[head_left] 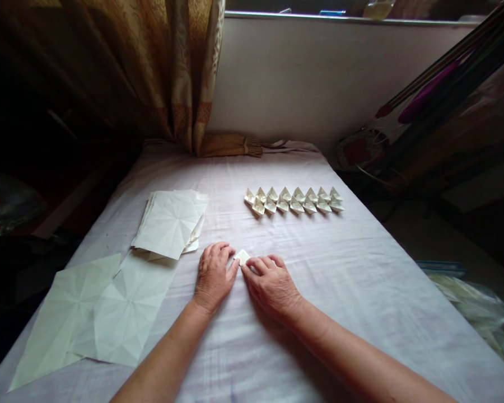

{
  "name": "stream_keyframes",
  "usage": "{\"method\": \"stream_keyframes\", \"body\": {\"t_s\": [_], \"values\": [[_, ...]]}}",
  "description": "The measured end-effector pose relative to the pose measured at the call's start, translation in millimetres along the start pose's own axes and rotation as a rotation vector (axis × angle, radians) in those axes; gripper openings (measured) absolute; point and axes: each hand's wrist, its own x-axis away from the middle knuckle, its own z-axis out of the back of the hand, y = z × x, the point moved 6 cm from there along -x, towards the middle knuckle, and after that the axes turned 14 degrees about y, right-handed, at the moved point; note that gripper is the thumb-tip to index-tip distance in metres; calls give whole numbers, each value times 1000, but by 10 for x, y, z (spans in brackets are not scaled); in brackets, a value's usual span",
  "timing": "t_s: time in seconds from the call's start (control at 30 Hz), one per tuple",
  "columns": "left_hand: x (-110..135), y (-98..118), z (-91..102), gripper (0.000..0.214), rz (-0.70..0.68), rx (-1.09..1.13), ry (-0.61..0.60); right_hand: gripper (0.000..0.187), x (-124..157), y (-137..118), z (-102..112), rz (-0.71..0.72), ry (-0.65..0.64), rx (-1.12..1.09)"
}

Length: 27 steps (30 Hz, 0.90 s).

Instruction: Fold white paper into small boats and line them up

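Note:
A small folded piece of white paper [242, 256] lies on the cloth-covered table between my two hands. My left hand [215, 275] has its thumb on the paper's left edge, with the other fingers bent beside it. From the right, my right hand [273, 284] holds the paper's lower right side with thumb and forefinger, its other fingers curled. Beyond my hands stand two rows of small pointed folded paper pieces [297, 201]. To the left is a stack of creased square sheets [168, 221].
Two larger creased sheets [128, 313] overlap at the front left of the table [344, 330]. A patterned curtain [185, 73] hangs onto its far edge, by a white wall [302, 73]. Clear plastic bags [483, 308] lie beyond the right edge.

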Motion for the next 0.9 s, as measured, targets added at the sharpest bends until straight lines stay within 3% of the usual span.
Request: {"method": "stream_keyframes", "body": {"t_s": [0.13, 0.4, 0.6, 0.73, 0.8, 0.9], "values": [[-4, 20, -2, 12, 10, -4, -38, 31, 97, 58, 78, -95, 75, -134], [9, 38, -73, 9, 127, 14, -64, 29, 175, 239, 9, -318, 176, -207], [27, 75, -62, 9, 270, 198, -76, 35, 155, 330, -25, -469, 215, -249], [39, -9, -75, 10, 474, 514, -79, 14, 15, 415, -151, -634, 139, -574], [3, -89, -103, 20, 555, 621, -58, 13, -75, 463, -252, -769, 124, -857], [-108, -198, -138, 28, 596, 680, -8, 17, -241, 492, -344, -791, 148, -977]]}}
